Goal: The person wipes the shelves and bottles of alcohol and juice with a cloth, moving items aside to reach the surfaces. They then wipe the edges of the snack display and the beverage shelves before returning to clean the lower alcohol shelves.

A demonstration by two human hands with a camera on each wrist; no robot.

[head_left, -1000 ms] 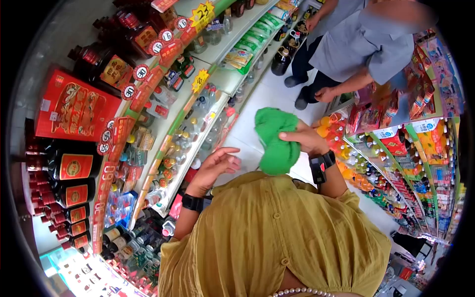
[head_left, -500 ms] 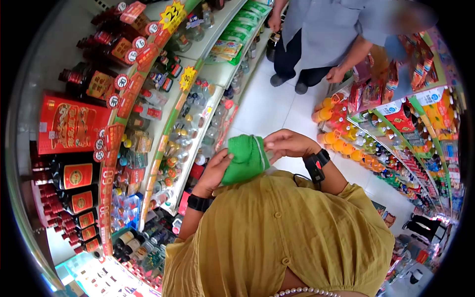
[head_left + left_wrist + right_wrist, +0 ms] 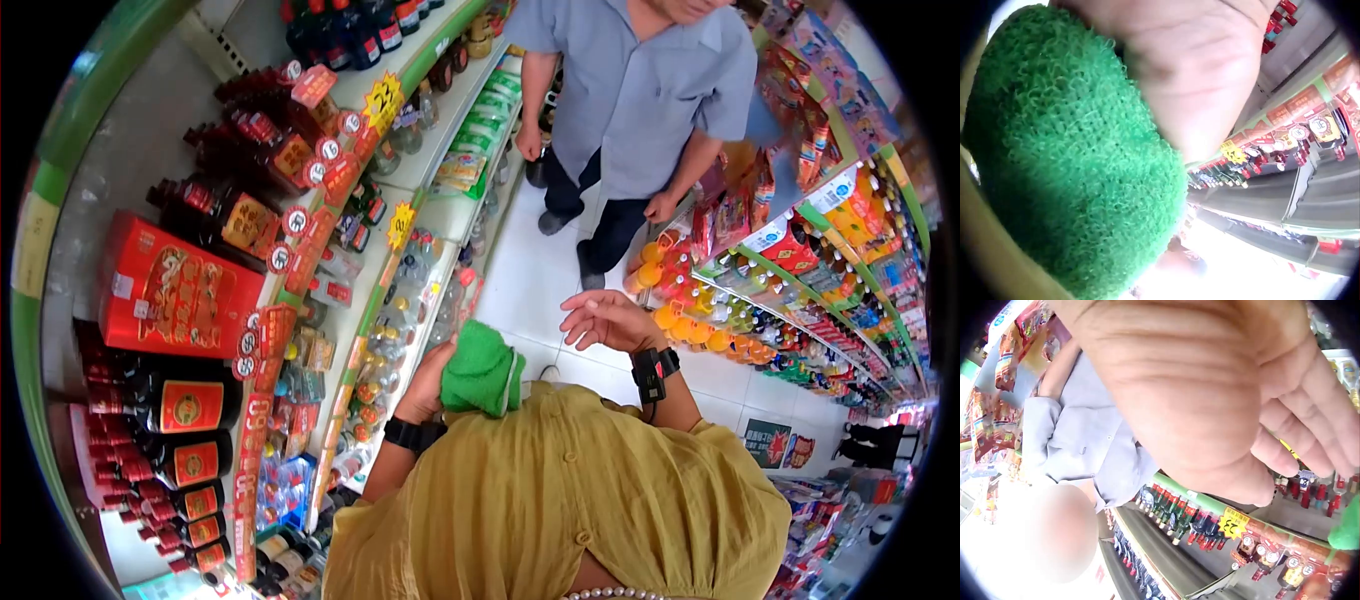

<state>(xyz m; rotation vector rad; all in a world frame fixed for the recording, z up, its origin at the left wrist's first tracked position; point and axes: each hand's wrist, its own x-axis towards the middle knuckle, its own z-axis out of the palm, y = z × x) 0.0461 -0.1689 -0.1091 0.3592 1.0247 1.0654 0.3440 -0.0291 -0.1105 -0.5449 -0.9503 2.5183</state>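
A folded green terry cloth (image 3: pixel 482 370) is gripped in my left hand (image 3: pixel 428 384), in front of the left side of the mustard shirt. Its looped pile (image 3: pixel 1085 156) fills much of the left wrist view, with the thumb side of the hand lying along its edge; the other fingers are hidden behind it. My right hand (image 3: pixel 608 322) is raised to the right of the cloth, apart from it, fingers spread and holding nothing. In the right wrist view its palm and extended fingers (image 3: pixel 1291 428) show, with a bit of green cloth at the right edge.
Shelves of dark bottles (image 3: pixel 190 408), a red gift box (image 3: pixel 180 290) and clear bottles run along the left. A person in a grey shirt (image 3: pixel 630 90) stands ahead in the tiled aisle (image 3: pixel 520 290). Orange drinks (image 3: pixel 690 328) and snack bags line the right.
The green cloth went from my right hand to my left and was folded smaller. My right hand has let go and drawn away. The person ahead appears nearer and more upright in view.
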